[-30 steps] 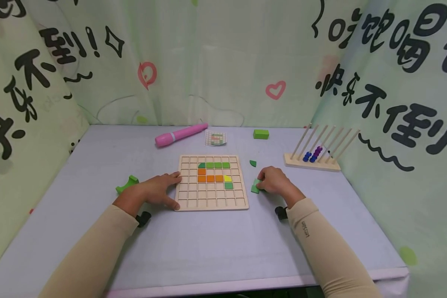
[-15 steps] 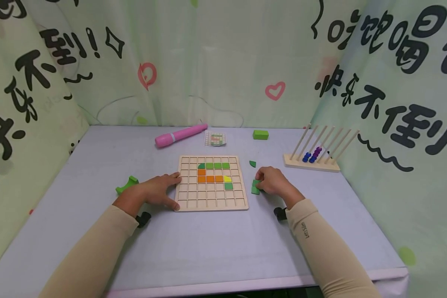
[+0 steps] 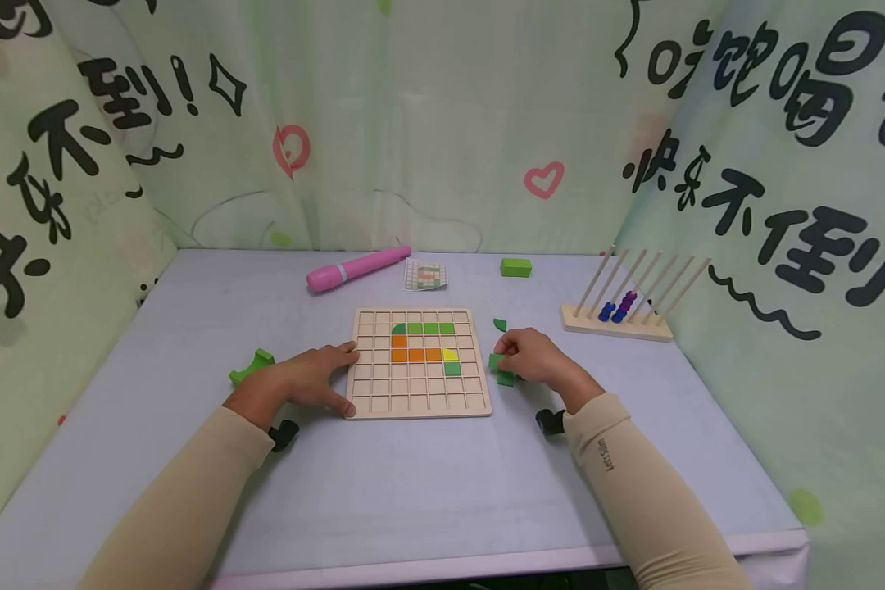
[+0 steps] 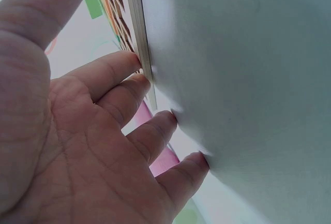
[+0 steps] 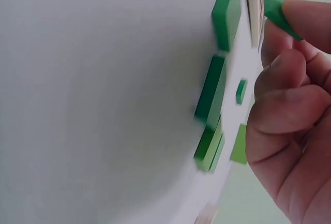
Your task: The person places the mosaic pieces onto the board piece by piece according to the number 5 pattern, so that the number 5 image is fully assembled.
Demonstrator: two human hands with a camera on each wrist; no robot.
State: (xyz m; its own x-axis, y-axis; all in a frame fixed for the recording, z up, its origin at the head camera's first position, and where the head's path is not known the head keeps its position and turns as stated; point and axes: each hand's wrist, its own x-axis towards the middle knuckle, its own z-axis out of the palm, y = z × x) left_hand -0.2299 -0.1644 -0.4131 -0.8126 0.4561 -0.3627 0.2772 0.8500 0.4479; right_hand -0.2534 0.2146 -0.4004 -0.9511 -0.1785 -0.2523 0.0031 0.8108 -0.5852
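A wooden grid board [image 3: 376,401] lies on the table, with green, orange and yellow tiles set in several of its squares. My left hand [image 3: 306,377] rests at the board's left edge, fingers spread; in the left wrist view two fingertips touch the board's side. Just right of the board, my right hand [image 3: 533,358] pinches a green tile [image 5: 276,8] between thumb and fingers. Below this hand several loose green tiles [image 5: 211,89] lie on the table, partly hidden by it in the head view. A small rounded green tile [image 3: 500,324] lies beyond it.
Behind the board are a pink pen-shaped stick [image 3: 357,269] and a small pattern card [image 3: 425,274]. A green block [image 3: 515,267] sits at the back. To the right stands a wooden peg rack [image 3: 619,324] with blue and purple beads. A curved green block [image 3: 253,365] lies by the left wrist.
My right hand has shifted slightly left towards the board, and a green tile now shows at its fingertips. The left hand and the board have stayed put.
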